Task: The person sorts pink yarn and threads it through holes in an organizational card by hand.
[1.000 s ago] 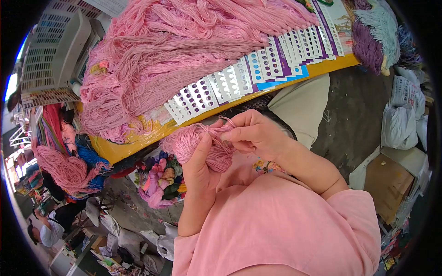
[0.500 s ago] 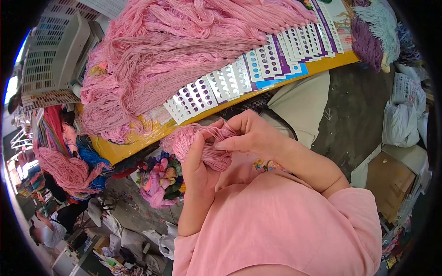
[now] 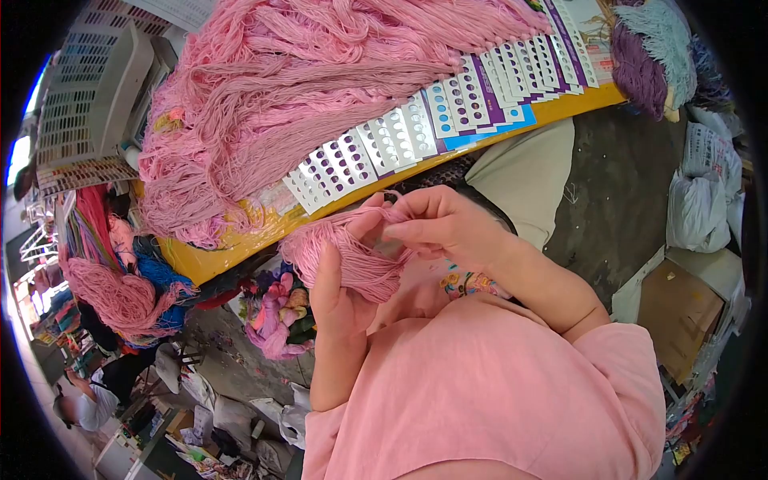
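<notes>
A bundle of pink embroidery thread (image 3: 364, 264) is held in front of my pink top, just off the table's near edge. My left hand (image 3: 338, 298) is wrapped around it, with the thumb raised along its left side and the fingers behind or among the strands. At the upper right of the bundle, my right hand (image 3: 448, 226) pinches a few strands between thumb and fingers. Long pink thread hanks (image 3: 272, 104) lie spread over the table beyond my hands. Their ends meet a row of white cards with holes (image 3: 344, 164).
The yellow table edge (image 3: 220, 262) runs diagonally past my hands. Other hanks (image 3: 120, 292) hang at its left end, purple ones (image 3: 640, 68) at the right. Below sits a pile of colourful skeins (image 3: 276, 316). A cardboard box (image 3: 676, 312) and white bags (image 3: 696, 208) stand right. A person (image 3: 92, 404) is far left.
My right hand has drawn slightly up and away, pulling strands at the top of the bundle. My left thumb has shifted lower and outward, and the bundle looks more spread.
</notes>
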